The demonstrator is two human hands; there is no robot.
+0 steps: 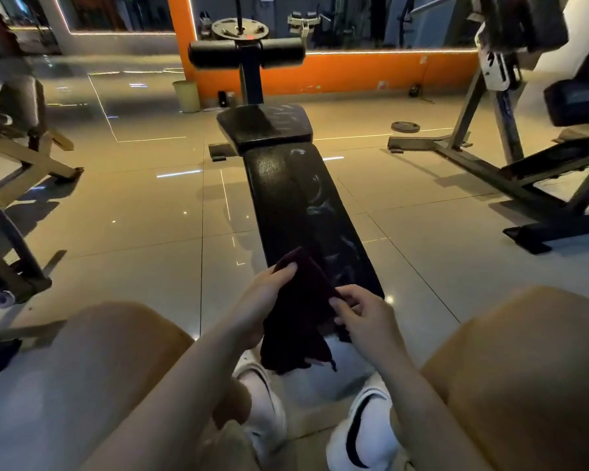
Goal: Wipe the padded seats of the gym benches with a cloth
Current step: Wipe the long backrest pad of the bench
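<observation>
A long black padded bench (293,198) runs away from me in the middle of the floor, with a shorter black seat pad (264,127) at its far end and foam leg rollers (245,52) above that. Smudge marks show on the right side of the long pad. I hold a dark maroon cloth (300,314) just above the bench's near end. My left hand (269,294) grips its upper left edge. My right hand (361,317) pinches its right edge. The cloth's lower part hangs loosely between my knees.
Another bench frame (24,144) stands at the left and a black machine frame (524,178) at the right. A weight plate (405,126) lies on the tiled floor behind. A pale bin (186,96) stands by the orange wall. My knees and white shoes fill the foreground.
</observation>
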